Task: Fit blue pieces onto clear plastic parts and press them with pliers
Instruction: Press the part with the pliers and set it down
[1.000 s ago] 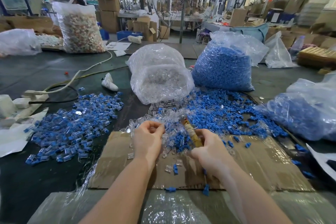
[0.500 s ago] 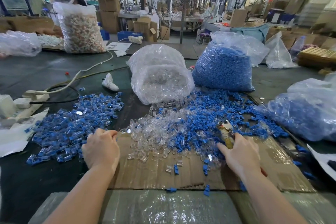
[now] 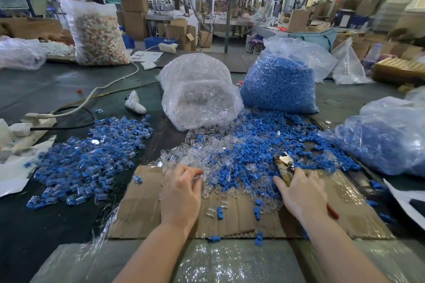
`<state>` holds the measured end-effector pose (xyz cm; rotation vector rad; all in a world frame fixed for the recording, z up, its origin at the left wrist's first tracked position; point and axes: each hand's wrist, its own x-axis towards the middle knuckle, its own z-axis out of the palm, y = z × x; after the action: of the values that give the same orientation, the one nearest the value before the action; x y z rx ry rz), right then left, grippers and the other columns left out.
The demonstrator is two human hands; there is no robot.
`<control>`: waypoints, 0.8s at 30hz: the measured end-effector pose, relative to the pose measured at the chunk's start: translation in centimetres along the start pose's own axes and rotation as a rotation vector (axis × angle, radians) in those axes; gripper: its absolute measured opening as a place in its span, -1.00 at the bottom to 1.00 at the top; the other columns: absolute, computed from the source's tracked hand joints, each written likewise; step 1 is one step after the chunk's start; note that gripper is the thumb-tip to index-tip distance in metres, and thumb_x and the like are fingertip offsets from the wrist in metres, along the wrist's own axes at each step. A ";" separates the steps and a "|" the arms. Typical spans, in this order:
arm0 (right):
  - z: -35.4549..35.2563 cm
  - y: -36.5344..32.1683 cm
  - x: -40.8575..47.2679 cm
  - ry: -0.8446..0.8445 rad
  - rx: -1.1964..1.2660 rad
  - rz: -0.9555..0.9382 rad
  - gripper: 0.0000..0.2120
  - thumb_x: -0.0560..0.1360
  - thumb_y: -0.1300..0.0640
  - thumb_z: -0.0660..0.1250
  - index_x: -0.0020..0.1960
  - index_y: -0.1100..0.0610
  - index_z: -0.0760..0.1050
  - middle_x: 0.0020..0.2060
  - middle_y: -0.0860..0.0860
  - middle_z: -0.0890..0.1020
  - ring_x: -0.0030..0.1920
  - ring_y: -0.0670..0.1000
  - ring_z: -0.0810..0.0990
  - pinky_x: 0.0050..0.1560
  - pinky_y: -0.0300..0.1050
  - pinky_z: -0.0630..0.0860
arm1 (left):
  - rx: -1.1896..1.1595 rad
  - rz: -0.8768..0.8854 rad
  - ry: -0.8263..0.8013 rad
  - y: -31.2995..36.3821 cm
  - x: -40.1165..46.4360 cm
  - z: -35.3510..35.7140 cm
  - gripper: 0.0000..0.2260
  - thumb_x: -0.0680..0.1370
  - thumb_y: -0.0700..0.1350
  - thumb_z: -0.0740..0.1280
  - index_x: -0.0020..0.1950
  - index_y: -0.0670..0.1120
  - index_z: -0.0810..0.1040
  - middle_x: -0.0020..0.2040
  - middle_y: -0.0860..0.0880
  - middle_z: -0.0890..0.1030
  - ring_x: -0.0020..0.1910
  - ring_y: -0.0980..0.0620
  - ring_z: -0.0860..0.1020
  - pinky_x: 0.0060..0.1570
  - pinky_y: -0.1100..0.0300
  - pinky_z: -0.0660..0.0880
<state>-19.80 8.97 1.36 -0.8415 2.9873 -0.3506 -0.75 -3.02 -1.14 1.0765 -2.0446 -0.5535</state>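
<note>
1. My left hand point(image 3: 181, 193) reaches into the clear plastic parts point(image 3: 197, 158), fingers curled; I cannot tell whether it pinches one.
2. My right hand point(image 3: 303, 195) grips the pliers point(image 3: 284, 165), jaws slightly apart and pointing toward the far edge.
3. Loose blue pieces point(image 3: 271, 142) spread mid-tabletop, overlapping the cardboard sheet point(image 3: 142, 209) at the near edge.
4. Assembled blue-and-clear units point(image 3: 92, 158) lie heaped toward the left edge.
</note>
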 end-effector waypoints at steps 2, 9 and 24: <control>-0.1 -0.3 -0.2 0.025 -0.011 -0.002 -0.48 0.54 -0.25 0.07 0.25 0.14 0.32 0.27 0.16 0.38 0.27 0.16 0.33 0.24 0.04 0.29 | -0.014 0.009 -0.008 0.3 -0.2 0.6 -0.83 0.51 -0.12 0.33 0.09 -0.05 0.59 -0.10 0.12 0.46 -0.03 0.13 0.41 -0.11 0.44 0.29; -0.4 -2.4 -1.4 0.322 0.084 -0.238 -0.78 0.53 -0.07 0.23 0.04 0.01 0.55 -0.01 -0.05 0.53 0.07 0.00 0.43 0.10 -0.03 0.23 | 0.029 0.030 0.035 1.0 -0.7 1.3 -0.82 0.49 -0.14 0.37 0.08 -0.05 0.61 -0.14 0.10 0.45 -0.05 0.11 0.37 0.01 0.35 0.19; 0.3 -2.9 -1.8 0.205 0.030 -0.178 -0.86 0.52 0.18 0.27 -0.06 -0.07 0.48 -0.11 -0.15 0.56 -0.03 -0.04 0.46 0.04 -0.05 0.21 | 0.022 0.091 -0.003 0.9 -1.0 1.2 -0.84 0.48 -0.13 0.38 0.04 -0.05 0.61 -0.11 0.11 0.45 -0.04 0.12 0.35 0.05 0.35 0.19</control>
<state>-16.79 7.45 1.61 -1.1375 3.0885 -0.5147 -1.75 -1.67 -1.68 0.9898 -2.0956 -0.4875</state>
